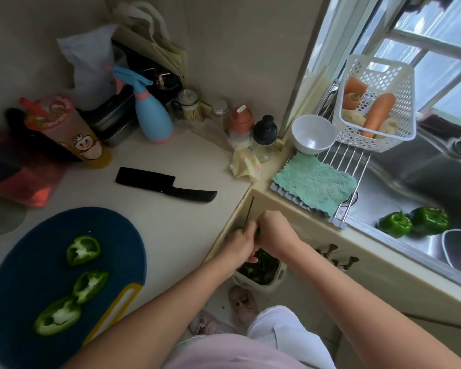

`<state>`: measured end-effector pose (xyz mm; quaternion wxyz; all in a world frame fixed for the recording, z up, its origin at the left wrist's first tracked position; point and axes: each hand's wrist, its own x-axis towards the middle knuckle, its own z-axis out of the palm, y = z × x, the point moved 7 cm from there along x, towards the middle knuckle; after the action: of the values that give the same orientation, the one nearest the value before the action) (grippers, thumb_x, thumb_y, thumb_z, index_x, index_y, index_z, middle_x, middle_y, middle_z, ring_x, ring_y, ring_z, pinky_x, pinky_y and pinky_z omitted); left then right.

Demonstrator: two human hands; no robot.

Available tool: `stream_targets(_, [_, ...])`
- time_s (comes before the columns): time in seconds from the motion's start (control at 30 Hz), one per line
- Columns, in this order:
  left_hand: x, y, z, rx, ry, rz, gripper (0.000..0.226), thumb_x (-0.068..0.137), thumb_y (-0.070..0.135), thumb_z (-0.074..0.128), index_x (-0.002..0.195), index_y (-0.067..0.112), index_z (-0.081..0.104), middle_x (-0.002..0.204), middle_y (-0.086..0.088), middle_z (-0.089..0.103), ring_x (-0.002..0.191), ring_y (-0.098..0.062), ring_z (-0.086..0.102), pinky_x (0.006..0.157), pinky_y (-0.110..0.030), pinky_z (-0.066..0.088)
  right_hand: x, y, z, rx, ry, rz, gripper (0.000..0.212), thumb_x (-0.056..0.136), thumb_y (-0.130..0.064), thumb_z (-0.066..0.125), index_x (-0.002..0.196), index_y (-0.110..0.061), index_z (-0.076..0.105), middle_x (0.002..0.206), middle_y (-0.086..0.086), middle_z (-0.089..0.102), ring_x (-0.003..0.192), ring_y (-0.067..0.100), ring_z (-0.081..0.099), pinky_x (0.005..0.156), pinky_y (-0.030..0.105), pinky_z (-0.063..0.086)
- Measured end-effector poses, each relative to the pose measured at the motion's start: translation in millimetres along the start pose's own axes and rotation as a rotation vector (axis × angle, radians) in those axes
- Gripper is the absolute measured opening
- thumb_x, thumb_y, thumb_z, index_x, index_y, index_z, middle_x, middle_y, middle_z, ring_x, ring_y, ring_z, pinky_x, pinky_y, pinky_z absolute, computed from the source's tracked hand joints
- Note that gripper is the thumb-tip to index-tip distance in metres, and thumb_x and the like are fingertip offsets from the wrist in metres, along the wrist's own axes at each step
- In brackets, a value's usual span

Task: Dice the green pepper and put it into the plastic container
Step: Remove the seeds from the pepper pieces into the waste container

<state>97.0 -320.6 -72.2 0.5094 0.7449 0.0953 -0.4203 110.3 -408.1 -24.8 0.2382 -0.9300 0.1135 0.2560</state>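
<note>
Three green pepper pieces [83, 250] lie cut side up, seeds showing, on the dark blue cutting board [32, 251] at the lower left. A black knife [165, 188] rests on the counter beyond the board. My left hand [239, 244] and my right hand [273, 233] are pressed together off the counter's corner, both shut on a small green pepper piece [257, 233] that is mostly hidden between the fingers. Directly under the hands, on the floor, stands a white bin [277, 278] with green scraps inside. Two whole green peppers [413, 222] lie in the sink.
A white bowl [313, 134] and a white basket [375, 102] with carrots sit on a rack over the sink, beside a teal cloth [314, 182]. A blue spray bottle [152, 115], a drink cup [69, 129], jars and bags crowd the counter's back.
</note>
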Motion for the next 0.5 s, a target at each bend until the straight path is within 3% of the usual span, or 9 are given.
stream_targets(0.1, [-2.1,-1.0,1.7,-0.008,-0.039,0.009,0.06,0.093,0.058,0.027,0.081,0.009,0.059,0.061,-0.001,0.05,0.059,-0.016,0.054,0.081,-0.041,0.054,-2.1,6.2,1.5,0.048,-0.009,0.013,0.014,0.073,-0.007,0.069,0.063,-0.006,0.06,0.052,0.0,0.05,0.047,0.011,0.049,0.04,0.016,0.031])
stream_targets(0.27, [-3.1,6.5,3.5,-0.052,-0.021,0.041,0.049,0.096,0.05,0.028,0.076,0.017,0.058,0.065,-0.001,0.054,0.062,-0.014,0.052,0.08,-0.04,0.054,0.7,19.0,-3.2,0.156,0.033,0.048,0.015,0.069,-0.009,0.075,0.066,0.004,0.067,0.055,0.006,0.062,0.044,0.007,0.049,0.04,0.013,0.033])
stream_targets(0.4, [-1.4,9.8,4.3,-0.066,-0.03,0.06,0.047,0.097,0.047,0.029,0.076,0.016,0.056,0.062,0.001,0.055,0.062,-0.014,0.051,0.081,-0.041,0.054,0.4,20.1,-6.3,0.215,0.014,0.037,0.012,0.07,-0.009,0.076,0.062,-0.003,0.069,0.05,-0.001,0.059,0.04,0.001,0.048,0.037,0.008,0.031])
stream_targets(0.5, [2.5,2.5,3.0,-0.09,-0.072,0.012,0.051,0.096,0.051,0.029,0.087,0.01,0.058,0.076,-0.007,0.055,0.07,-0.016,0.052,0.078,-0.039,0.054,-0.5,26.0,-3.7,0.309,-0.052,0.03,0.019,0.074,-0.007,0.073,0.056,-0.01,0.067,0.055,0.0,0.066,0.044,-0.001,0.057,0.044,0.009,0.04])
